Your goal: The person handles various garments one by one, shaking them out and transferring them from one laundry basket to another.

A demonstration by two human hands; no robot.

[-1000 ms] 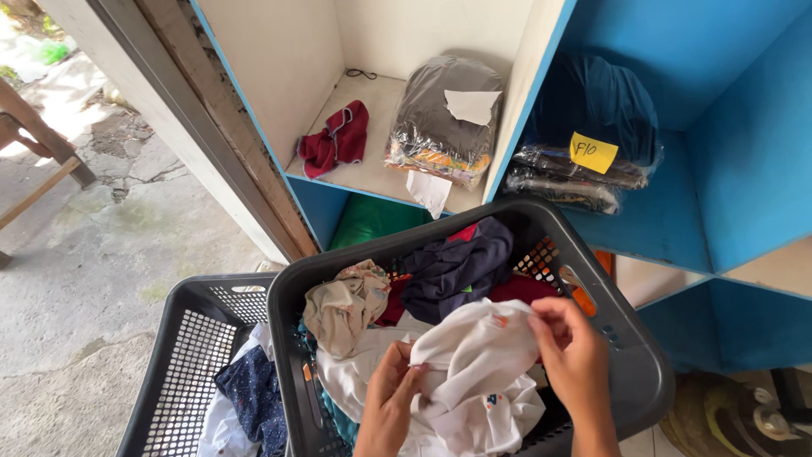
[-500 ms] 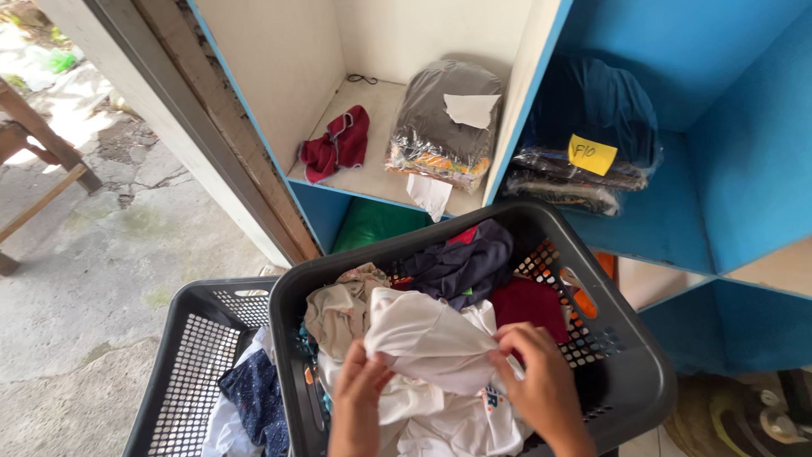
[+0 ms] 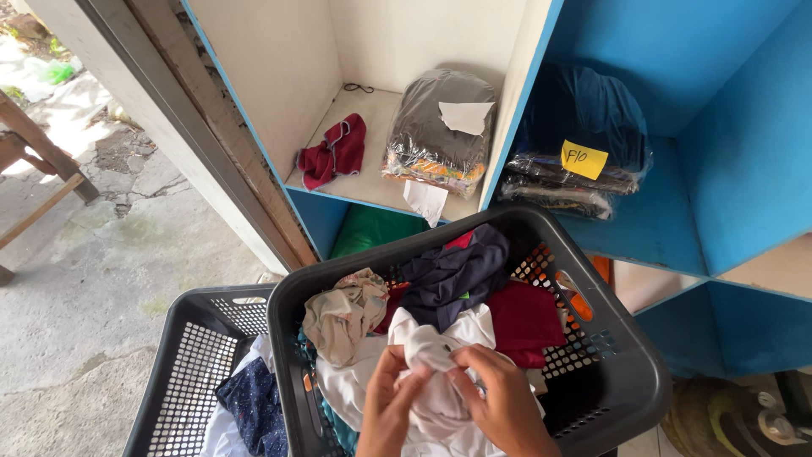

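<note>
A dark grey laundry basket (image 3: 630, 355) full of clothes stands in front of me. Both hands bunch a white garment (image 3: 427, 343) over the middle of the pile. My left hand (image 3: 391, 413) grips its left side, and my right hand (image 3: 501, 399) pinches its right side. Around it lie a beige cloth (image 3: 342, 311), a navy garment (image 3: 452, 275) and a maroon garment (image 3: 524, 320).
A second grey basket (image 3: 199, 355) with dark blue and white clothes sits lower left. Behind stand blue-edged shelf cubbies holding a red garment (image 3: 334, 152), a bagged grey bundle (image 3: 440, 127) and bagged dark clothes with a yellow tag (image 3: 584, 159). Concrete floor lies at left.
The white garment, spread wide between my hands a second ago, is now gathered into a small bunch. Both hands have drawn close together low over the basket.
</note>
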